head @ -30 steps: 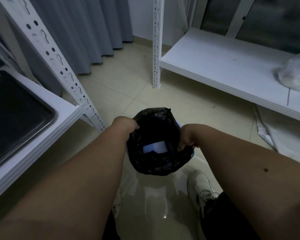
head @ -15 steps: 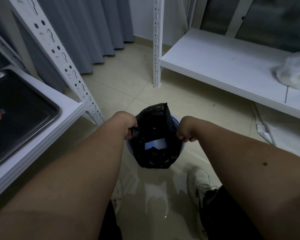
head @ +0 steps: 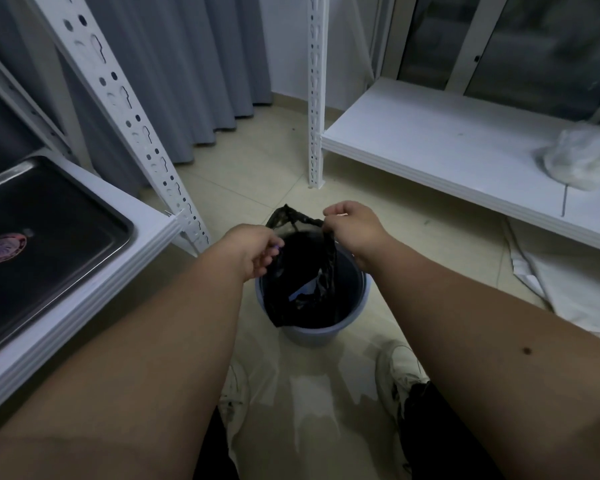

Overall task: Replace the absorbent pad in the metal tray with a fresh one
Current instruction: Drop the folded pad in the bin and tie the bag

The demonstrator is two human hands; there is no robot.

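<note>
Both hands are over the blue bucket [head: 340, 323] on the tiled floor [head: 243, 188]. The left hand [head: 253, 249] pinches one edge of the black bin bag [head: 302, 271], the right hand [head: 355, 230] grips the opposite edge, holding its mouth apart. A pale scrap [head: 303, 291] shows inside the bag. The metal tray [head: 42, 237] sits bare on the white shelf [head: 94, 289], left of the bucket.

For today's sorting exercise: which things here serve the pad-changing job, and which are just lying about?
Job: metal tray; black bag held by left hand and right hand; bucket.
Lying about: clear plastic bag; curtain; white sheet.
</note>
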